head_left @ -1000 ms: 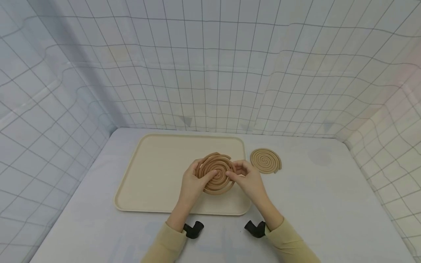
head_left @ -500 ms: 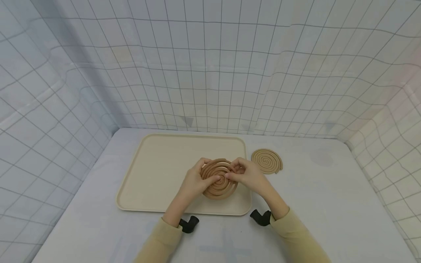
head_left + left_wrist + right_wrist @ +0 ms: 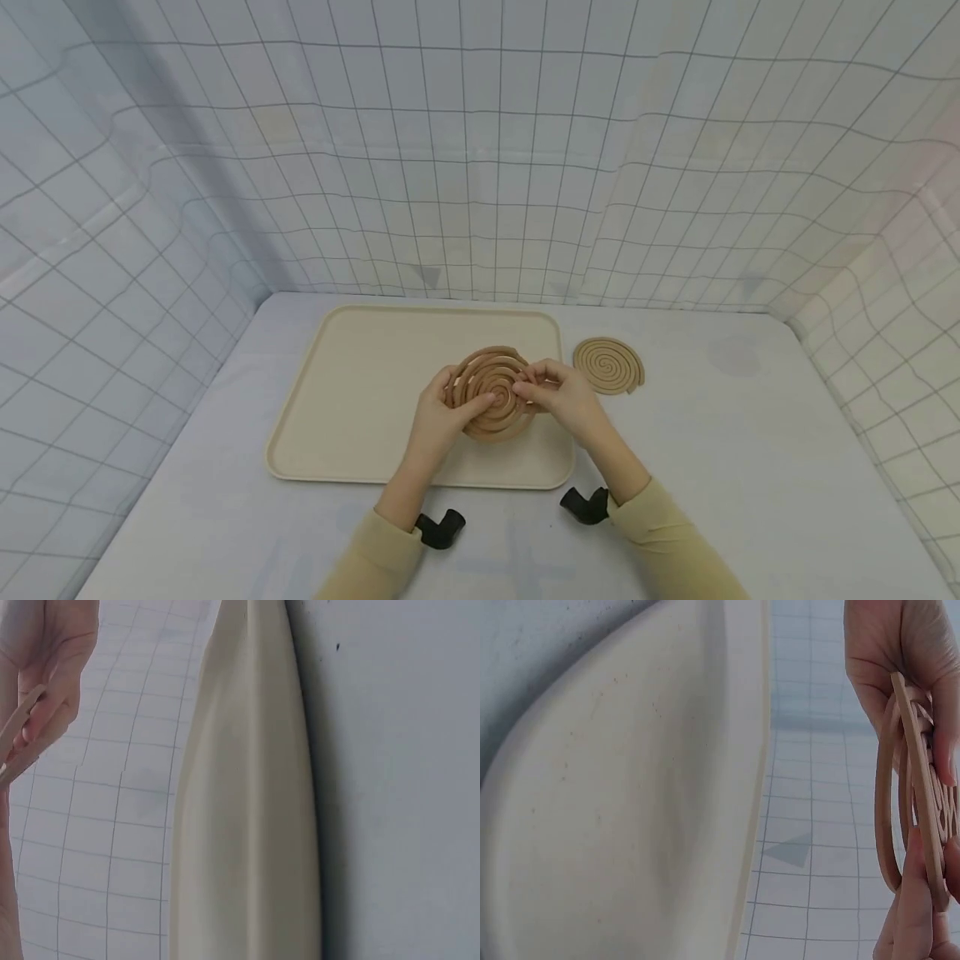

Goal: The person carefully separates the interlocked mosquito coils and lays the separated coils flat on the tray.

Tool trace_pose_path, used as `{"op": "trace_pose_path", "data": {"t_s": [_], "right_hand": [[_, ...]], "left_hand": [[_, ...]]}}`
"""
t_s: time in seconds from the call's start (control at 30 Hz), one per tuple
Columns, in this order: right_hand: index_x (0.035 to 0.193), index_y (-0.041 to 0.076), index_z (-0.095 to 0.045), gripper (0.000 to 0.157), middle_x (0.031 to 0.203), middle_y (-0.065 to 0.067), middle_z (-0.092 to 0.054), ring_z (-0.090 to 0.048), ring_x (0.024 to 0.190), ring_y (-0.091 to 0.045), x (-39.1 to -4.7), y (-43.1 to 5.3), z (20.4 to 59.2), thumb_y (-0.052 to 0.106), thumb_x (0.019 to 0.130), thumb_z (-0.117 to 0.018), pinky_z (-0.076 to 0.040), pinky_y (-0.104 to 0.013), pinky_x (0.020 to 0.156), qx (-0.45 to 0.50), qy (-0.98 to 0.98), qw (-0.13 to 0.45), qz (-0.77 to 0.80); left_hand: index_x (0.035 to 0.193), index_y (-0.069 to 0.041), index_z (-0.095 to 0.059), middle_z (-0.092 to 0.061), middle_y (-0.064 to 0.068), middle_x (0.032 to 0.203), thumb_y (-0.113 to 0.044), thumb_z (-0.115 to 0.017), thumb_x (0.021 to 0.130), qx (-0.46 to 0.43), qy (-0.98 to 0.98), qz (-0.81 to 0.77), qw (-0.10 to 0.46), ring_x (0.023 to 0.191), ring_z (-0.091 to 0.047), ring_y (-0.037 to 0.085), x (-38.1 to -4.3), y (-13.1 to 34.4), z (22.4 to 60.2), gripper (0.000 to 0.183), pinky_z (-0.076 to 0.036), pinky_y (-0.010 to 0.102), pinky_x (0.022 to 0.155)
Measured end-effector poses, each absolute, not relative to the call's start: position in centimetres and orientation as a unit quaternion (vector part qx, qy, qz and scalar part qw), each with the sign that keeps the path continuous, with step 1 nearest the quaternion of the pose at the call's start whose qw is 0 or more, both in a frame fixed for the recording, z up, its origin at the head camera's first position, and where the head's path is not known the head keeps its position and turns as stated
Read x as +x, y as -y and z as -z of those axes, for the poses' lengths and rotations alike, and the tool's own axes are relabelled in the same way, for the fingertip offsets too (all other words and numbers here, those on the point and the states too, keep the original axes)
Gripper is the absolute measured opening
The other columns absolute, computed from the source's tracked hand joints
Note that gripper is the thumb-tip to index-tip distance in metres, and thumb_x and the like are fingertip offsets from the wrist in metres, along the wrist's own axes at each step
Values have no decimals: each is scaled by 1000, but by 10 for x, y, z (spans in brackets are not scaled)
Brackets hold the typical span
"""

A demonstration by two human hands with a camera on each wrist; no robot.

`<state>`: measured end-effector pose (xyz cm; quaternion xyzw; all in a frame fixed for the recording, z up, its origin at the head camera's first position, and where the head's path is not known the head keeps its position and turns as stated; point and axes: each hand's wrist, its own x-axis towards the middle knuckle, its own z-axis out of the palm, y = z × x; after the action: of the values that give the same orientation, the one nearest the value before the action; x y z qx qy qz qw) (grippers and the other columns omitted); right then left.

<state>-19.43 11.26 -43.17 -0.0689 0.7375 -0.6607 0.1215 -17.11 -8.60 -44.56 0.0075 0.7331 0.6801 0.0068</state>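
Note:
A brown mosquito coil (image 3: 501, 410) is held up over the right part of the cream tray (image 3: 352, 400). My left hand (image 3: 442, 417) grips its left side, thumb across the face near the centre. With thumb and fingers, my right hand (image 3: 566, 402) pinches strands at the right side. In the right wrist view the coil (image 3: 928, 802) appears nearly edge-on, and an outer strand (image 3: 885, 802) bows away from the rest. The left wrist view catches only a piece of the coil (image 3: 16, 724) beside my right hand (image 3: 56, 682).
A second, paler mosquito coil (image 3: 608, 365) lies flat on the white table (image 3: 720, 450), just right of the tray. Black curved pieces (image 3: 441, 529) stick out at both wrists. Gridded white curtains (image 3: 480, 167) hang behind and on both sides.
The held coil dipped slightly toward me, then rose again. Its strands now spread wider at the upper left and right, with both hands still holding it.

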Motion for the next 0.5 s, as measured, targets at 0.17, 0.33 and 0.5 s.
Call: {"op": "trace_pose_path", "data": {"t_s": [0.17,0.33,0.5], "right_hand": [[102,-2,-60,22,99,-7,-70,-70,79,-10,-191,-109,434,12,91,-72,-60,-30,74,-57,-731,110,671],[106,1,-66,26,96,-11,-74,-72,82,-12,-191,-111,430,18,89,-75,-58,-27,76,-92,-795,87,593],[103,6,-69,25,96,-7,-72,-69,86,-12,-194,-118,418,24,87,-77,-56,-27,75,-142,-844,85,511]], "left_hand": [[128,-8,-59,-68,16,116,-15,-77,86,6,-719,-695,-14,101,-68,18,-168,84,450,47,-56,22,82],[123,-10,-64,-70,11,112,-14,-78,85,23,-762,-647,-30,96,-66,16,-167,88,448,41,-54,21,79],[120,-16,-66,-71,3,109,-16,-80,83,55,-802,-595,-12,97,-66,15,-165,91,442,39,-54,27,81]]}}
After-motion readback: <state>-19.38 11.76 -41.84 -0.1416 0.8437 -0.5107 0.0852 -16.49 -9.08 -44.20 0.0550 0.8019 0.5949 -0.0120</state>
